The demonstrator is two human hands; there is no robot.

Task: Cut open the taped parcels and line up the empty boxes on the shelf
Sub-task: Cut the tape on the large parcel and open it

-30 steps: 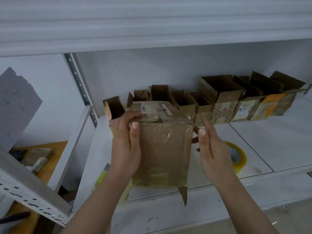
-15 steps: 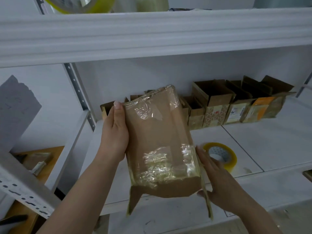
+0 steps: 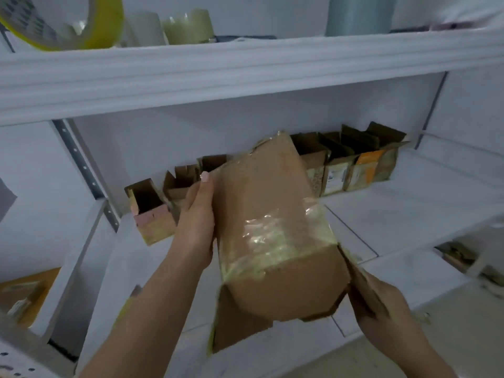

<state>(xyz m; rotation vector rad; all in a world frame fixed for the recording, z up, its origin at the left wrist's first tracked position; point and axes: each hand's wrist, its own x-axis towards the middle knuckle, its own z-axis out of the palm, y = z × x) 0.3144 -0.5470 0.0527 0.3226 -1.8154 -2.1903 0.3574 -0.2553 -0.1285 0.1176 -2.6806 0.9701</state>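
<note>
Two hands are on one cardboard box (image 3: 268, 214) — I have it lifted in front of the white shelf (image 3: 425, 214), tilted, its taped end pointing up and away and its opened flaps hanging toward me. My left hand (image 3: 197, 227) lies along the box's left side, fingers fairly straight and pressed flat against the cardboard, one fingertip showing at the far upper edge. My right hand (image 3: 381, 309) is down at the near right, under and behind the loose right flap; I can see its back and that it touches the flap, but the cardboard hides the fingers, so I cannot tell how far they curl. Glossy clear tape (image 3: 272, 236) wraps the middle of the box and wrinkles across the face turned to me.

Beyond the box, along the back of the same shelf, stands a row of opened boxes (image 3: 351, 173) with their flaps up, running from the left upright to the right, the held box covering part of the row. The leftmost one (image 3: 148, 211) is pinkish and sits slightly nearer than its neighbours. On the shelf above, at the far left, a yellow tape roll (image 3: 90, 25) stands on edge, with a paler tape roll (image 3: 188, 25) to its right — both blurred.
</note>
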